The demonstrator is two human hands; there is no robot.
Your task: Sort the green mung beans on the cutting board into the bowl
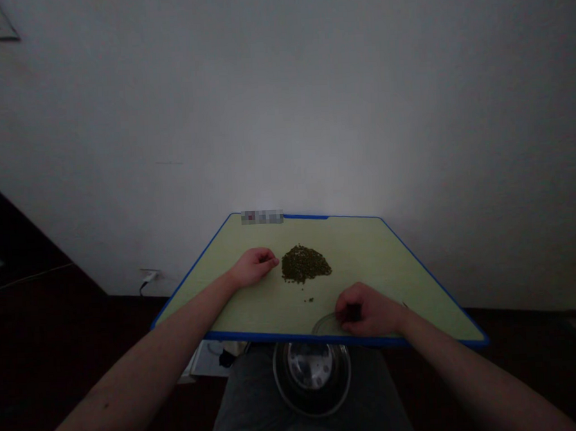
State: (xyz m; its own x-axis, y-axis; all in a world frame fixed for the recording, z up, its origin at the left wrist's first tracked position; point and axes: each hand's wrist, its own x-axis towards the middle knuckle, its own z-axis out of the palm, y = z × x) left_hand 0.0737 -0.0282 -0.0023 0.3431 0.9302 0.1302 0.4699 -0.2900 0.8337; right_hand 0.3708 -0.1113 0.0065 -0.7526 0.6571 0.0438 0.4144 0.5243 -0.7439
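Grey-clad legs [252, 407] fill the bottom of the head view, with a shiny metal bowl [291, 394] on the lap, just below the near edge of a pale, blue-rimmed tabletop [397, 267]. A heap of small dark green grains [304, 265] lies mid-table, a few stray bits [310, 300] nearer the person. Beside its left side, the left hand [254, 267] has curled fingers; whether they pinch anything, I cannot tell. The right hand [365, 310], also curled, meets a clear curved rim [322, 322]; its grip is unclear.
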